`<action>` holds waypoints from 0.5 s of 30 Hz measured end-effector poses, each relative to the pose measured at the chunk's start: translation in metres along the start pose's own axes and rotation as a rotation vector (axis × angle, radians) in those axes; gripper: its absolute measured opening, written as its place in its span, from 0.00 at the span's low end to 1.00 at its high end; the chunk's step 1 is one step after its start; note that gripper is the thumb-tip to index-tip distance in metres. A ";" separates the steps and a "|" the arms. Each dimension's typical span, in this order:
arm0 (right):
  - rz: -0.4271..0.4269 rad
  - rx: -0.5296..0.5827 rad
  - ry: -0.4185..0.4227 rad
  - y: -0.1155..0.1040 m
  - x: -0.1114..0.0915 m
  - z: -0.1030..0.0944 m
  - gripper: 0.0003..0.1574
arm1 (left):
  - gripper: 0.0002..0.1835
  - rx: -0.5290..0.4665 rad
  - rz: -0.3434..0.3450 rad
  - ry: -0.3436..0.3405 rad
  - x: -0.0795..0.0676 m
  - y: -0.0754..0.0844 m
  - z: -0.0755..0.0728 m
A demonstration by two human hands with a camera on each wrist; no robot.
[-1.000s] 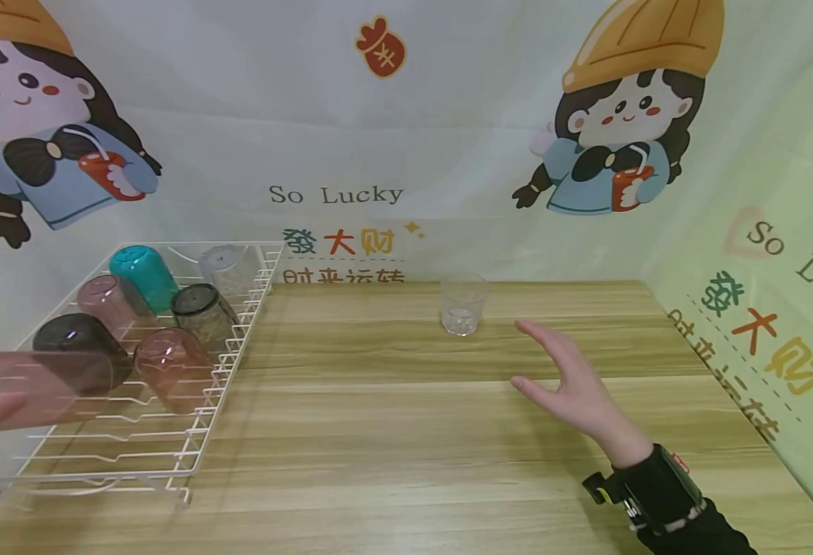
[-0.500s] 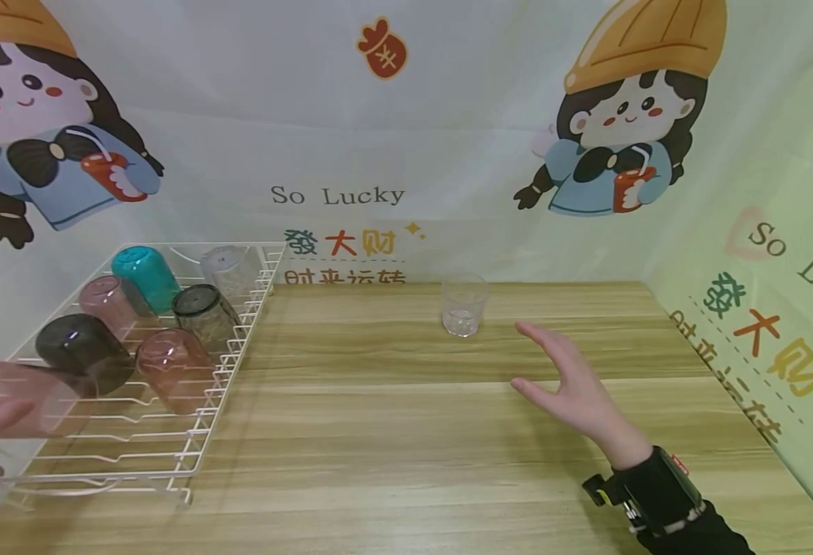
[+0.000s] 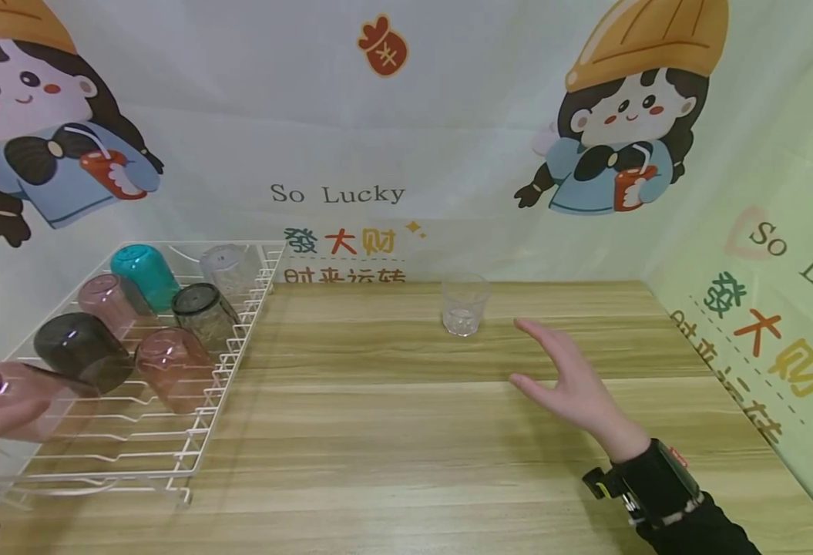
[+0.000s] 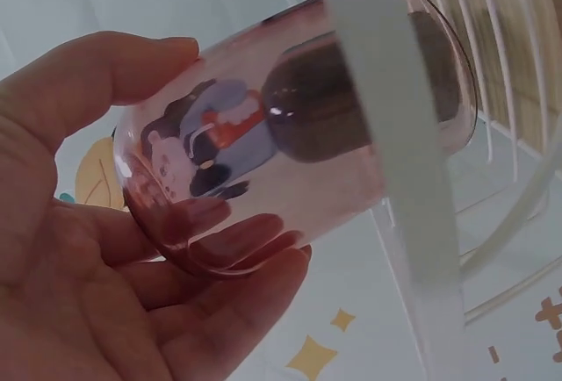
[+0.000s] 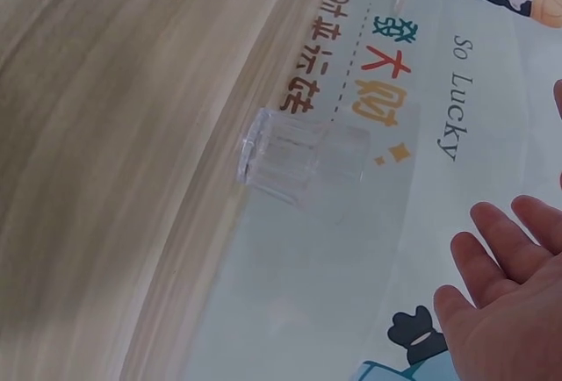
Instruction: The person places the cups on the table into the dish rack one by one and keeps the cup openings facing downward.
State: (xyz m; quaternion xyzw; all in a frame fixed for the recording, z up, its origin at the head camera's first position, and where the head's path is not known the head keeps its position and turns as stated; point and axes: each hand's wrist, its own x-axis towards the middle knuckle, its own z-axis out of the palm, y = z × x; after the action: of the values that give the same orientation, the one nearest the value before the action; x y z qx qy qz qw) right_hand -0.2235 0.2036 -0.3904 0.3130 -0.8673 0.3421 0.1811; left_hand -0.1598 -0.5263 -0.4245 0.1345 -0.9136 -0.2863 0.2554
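Note:
My left hand [image 3: 7, 416] is at the left edge of the head view, over the near left part of the white wire rack [image 3: 122, 457]. It grips a transparent pink cup [image 4: 338, 183] round its closed end, thumb on one side and fingers on the other, as the left wrist view shows. The cup is tilted, its mouth down toward the rack; whether it touches the wires I cannot tell. My right hand [image 3: 576, 385] hovers above the wooden table with thumb and fingers spread, holding nothing. A clear cup [image 3: 463, 312] stands upright beyond its fingertips.
Several cups stand upside down on the rack: a dark grey one [image 3: 76, 343], pink ones, a teal one [image 3: 144, 274], a smoky one [image 3: 205, 312] and a clear one [image 3: 229, 266]. A printed cloth [image 3: 461, 154] hangs behind the table [image 3: 378, 432].
My left hand has brought the pink cup down and left, tilting its closed end up and its mouth toward the rack. The right hand and the clear cup keep their places.

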 end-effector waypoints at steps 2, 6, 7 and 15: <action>-0.006 -0.001 -0.003 0.001 0.003 0.000 0.45 | 0.45 0.087 0.010 -0.035 0.005 -0.017 0.006; -0.005 -0.011 -0.010 0.005 0.009 -0.001 0.46 | 0.50 0.171 0.001 -0.070 0.007 -0.034 0.013; -0.003 -0.016 -0.013 0.006 0.010 -0.002 0.46 | 0.49 0.163 0.007 -0.069 0.007 -0.034 0.013; 0.018 -0.033 -0.037 0.008 0.017 -0.006 0.46 | 0.49 0.098 -0.015 -0.105 0.003 -0.042 0.018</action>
State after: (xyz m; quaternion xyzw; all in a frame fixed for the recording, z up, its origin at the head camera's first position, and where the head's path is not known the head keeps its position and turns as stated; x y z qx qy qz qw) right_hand -0.2403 0.2051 -0.3813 0.3082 -0.8789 0.3236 0.1671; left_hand -0.1679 -0.5527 -0.4607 0.1386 -0.9375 -0.2501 0.1982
